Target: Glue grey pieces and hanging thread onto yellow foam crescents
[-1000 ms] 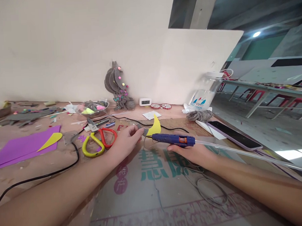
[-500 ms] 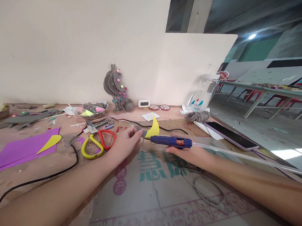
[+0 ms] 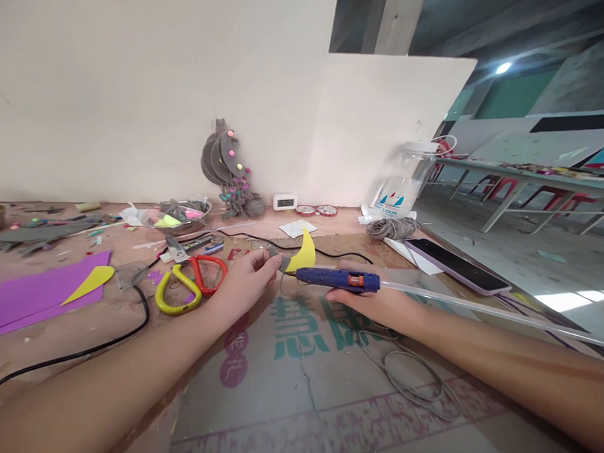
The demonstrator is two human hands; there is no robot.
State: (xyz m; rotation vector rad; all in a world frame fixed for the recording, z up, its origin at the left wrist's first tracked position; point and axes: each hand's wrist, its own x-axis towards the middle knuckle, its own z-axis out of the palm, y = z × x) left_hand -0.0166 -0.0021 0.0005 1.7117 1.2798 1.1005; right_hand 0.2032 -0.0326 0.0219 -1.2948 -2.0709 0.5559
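Note:
Between the thumb and fingers of my left hand is a yellow crescent, pinched at its end, where grey cord is wrapped round it. My right hand grips a blue glue gun, its handle hidden behind the hand. The gun's tip points left and lies close to the cord-wrapped part; I cannot tell whether it touches. A long clear glue stick runs out of the gun's back to the right. Loose grey cord lies in loops below my right hand.
Scissors with yellow and red handles lie left of my left hand. Purple sheets carry a yellow piece. A phone, a cord bundle and a plastic jar stand right. A black cable crosses the table.
The view has shifted slightly, so most things sit a little further left and higher. Both hands keep their holds, with the glue gun's tip still by the cord-wrapped end.

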